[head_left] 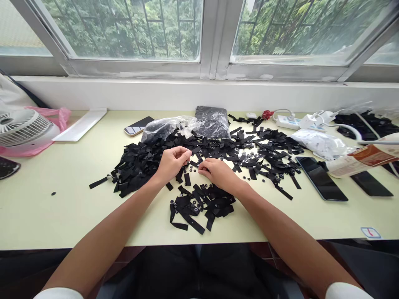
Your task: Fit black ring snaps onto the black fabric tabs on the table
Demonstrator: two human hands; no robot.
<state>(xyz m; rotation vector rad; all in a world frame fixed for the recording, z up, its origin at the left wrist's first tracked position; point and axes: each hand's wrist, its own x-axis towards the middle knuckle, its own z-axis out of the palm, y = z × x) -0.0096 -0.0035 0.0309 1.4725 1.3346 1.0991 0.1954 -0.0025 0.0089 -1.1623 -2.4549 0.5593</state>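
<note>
Black strips around hands, bag beyond

Strips on table; fan left, window behind.

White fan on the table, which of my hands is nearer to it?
Your left. The left hand is well to the right of the white fan, across the heap of black strips; the right hand is farther right, past the left hand.
</note>
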